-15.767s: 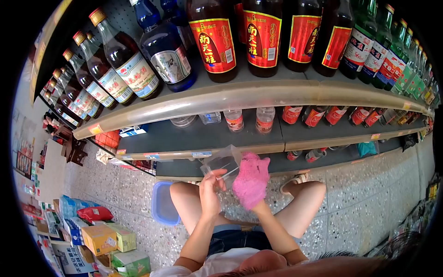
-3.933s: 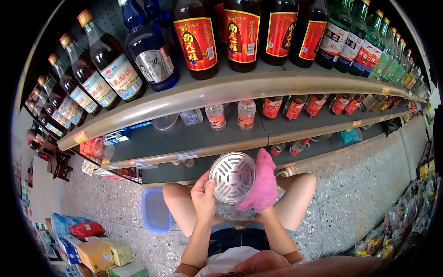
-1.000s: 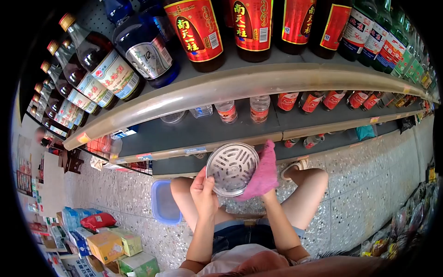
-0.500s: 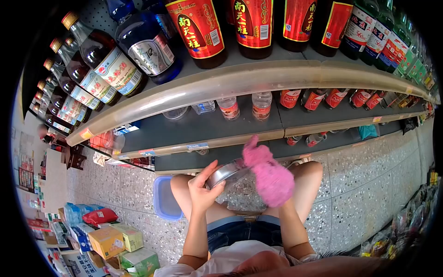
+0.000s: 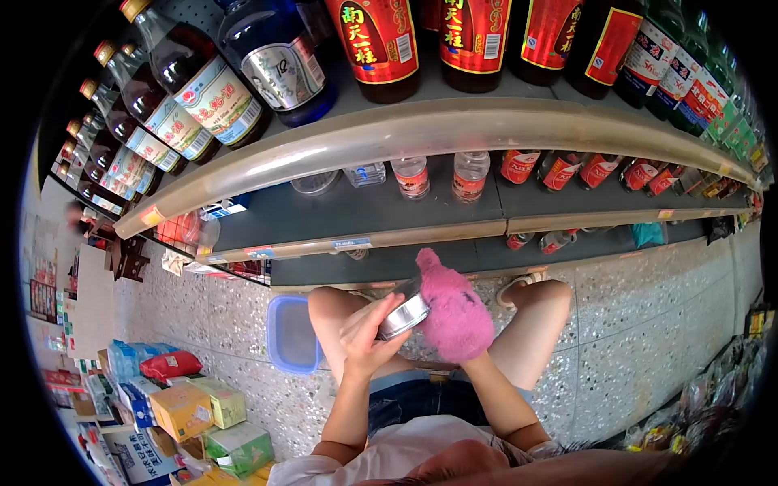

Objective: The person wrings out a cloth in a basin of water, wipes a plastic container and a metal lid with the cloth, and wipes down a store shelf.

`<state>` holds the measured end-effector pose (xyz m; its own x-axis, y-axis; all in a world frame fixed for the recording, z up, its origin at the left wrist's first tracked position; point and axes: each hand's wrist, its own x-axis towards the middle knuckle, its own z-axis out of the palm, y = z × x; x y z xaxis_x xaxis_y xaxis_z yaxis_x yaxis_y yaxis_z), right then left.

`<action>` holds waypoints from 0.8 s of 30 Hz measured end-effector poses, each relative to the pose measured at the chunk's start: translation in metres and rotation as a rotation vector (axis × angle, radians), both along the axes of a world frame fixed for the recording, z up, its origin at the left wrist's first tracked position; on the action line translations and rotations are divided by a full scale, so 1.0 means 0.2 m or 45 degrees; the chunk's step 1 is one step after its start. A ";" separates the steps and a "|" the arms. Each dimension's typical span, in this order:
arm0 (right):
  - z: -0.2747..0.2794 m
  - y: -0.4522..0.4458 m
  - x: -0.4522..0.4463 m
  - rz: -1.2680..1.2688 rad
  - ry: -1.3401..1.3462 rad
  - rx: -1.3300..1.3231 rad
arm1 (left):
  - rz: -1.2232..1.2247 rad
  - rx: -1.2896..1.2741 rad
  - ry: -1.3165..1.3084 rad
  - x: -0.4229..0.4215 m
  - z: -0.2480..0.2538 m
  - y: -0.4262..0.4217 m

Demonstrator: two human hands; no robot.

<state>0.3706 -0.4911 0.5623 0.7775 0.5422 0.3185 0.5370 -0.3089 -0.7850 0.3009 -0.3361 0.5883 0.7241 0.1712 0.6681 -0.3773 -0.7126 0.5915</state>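
My left hand (image 5: 369, 334) grips a round, clear-looking container with a shiny silver band (image 5: 404, 317), fingers on its far side and thumb below. A fluffy pink mitt (image 5: 458, 316) covers my right hand, so its fingers are hidden. The mitt presses against the right side of the container. Both hands are above my lap, between my knees, in front of the shelves. On the floor left of my leg stands a translucent tub with a blue-violet rim (image 5: 295, 366).
Ahead, an upper shelf edge (image 5: 389, 146) carries dark bottles with red labels (image 5: 377, 44) and others. The middle shelf (image 5: 324, 220) holds small red-labelled bottles (image 5: 470, 176). Stacked boxes (image 5: 185, 409) stand at lower left; packaged goods (image 5: 697, 405) at lower right.
The pink mitt has moved left and now meets the container. My left hand has shifted slightly right and turned the container. The view has shifted a little.
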 end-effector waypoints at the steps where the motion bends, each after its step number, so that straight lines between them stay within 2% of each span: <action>1: -0.04 -0.01 -0.01 -0.041 -0.023 0.024 | -0.002 -0.008 -0.002 -0.01 0.00 0.00; 2: -0.10 -0.02 -0.01 -0.083 -0.047 0.048 | -0.003 0.004 0.009 -0.01 0.01 0.00; 6: -0.07 -0.01 -0.03 -0.137 -0.134 0.158 | 0.018 0.011 0.042 -0.02 0.03 0.00; 9: -0.08 0.00 -0.05 0.021 -0.135 0.129 | 0.044 0.032 0.115 -0.02 0.02 0.00; 12: -0.16 0.07 -0.14 0.131 0.559 0.564 | 0.120 0.052 0.158 0.00 -0.05 0.00; 13: -0.19 0.08 -0.14 0.225 1.027 0.827 | 0.151 0.055 0.164 0.00 -0.07 0.00; 16: -0.18 0.05 -0.09 0.209 0.760 0.667 | 0.130 0.068 0.114 0.00 -0.08 0.00; 19: 0.02 0.03 0.01 -0.127 -0.325 -0.289 | 0.144 -0.007 0.030 0.00 -0.03 -0.03; 22: 0.07 0.06 0.07 -0.266 -0.142 -0.070 | 0.206 -0.185 0.026 -0.04 -0.06 -0.04; 24: -0.11 0.07 0.08 -0.242 0.102 0.082 | 0.140 -0.442 0.026 -0.07 -0.09 -0.06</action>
<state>0.3876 -0.4767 0.5401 0.8881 0.3640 0.2807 0.4088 -0.3464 -0.8443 0.2879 -0.3473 0.5711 0.7013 0.4627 0.5423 -0.2951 -0.5040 0.8117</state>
